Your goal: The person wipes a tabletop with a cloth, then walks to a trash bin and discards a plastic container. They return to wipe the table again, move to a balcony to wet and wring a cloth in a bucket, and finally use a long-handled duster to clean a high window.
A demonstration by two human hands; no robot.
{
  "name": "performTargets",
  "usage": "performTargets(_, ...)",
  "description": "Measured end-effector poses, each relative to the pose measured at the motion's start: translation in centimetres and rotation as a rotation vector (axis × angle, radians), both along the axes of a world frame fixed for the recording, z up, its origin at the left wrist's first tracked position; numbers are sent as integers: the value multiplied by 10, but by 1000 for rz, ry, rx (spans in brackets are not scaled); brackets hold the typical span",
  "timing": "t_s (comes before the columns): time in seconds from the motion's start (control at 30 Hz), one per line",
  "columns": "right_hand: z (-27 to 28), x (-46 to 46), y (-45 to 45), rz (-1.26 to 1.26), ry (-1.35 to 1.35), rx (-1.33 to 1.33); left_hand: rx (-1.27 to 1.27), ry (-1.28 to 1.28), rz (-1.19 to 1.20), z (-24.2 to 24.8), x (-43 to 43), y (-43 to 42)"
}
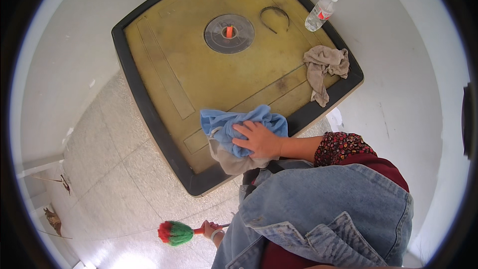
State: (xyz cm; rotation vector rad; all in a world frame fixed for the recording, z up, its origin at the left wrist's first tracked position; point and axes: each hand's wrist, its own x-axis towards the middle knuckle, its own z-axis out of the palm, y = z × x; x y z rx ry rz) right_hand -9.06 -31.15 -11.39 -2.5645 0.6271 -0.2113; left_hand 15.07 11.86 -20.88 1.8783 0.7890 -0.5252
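My right hand (259, 140) presses, fingers spread, on a bunched blue cloth (224, 117) at the near edge of a mahjong table with a worn yellow-brown top and black rim (153, 119). Beneath the cloth lies a pale greyish, partly see-through material (239, 162); I cannot tell whether it is fabric or plastic. Lower down, beyond the denim garment, my left hand (211, 229) grips the red handle of a duster (181, 232) with green and red fibres. A bracelet circles that wrist.
A crumpled brown cloth (319, 59) lies over the table's right corner. Near it stands a plastic water bottle (320, 14). A black headband (276, 9) lies beside the round centre plate (216, 41), where an orange lighter (229, 31) rests. Pale walls flank the tiled floor (115, 179).
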Motion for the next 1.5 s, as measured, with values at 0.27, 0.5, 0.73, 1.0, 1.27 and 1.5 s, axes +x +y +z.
performTargets(0.27,89,10,-207,-660,-492,448,132,-31,37,12,-8,7)
performTargets(0.5,57,38,-422,-912,-357,-49,182,-11,56,34,-49,-3)
performTargets(0.73,-8,28,-411,-985,-47,144,257,55,93,32,-86,17)
performTargets(1.0,100,51,-360,-493,-411,523,122,114,114,15,-80,23)
performTargets(1.27,-23,218,-240,-675,-1,-235,26,-7,189,40,-54,43)
performTargets(1.5,15,190,20,-6,1,601,66,-51,333,13,-60,96)
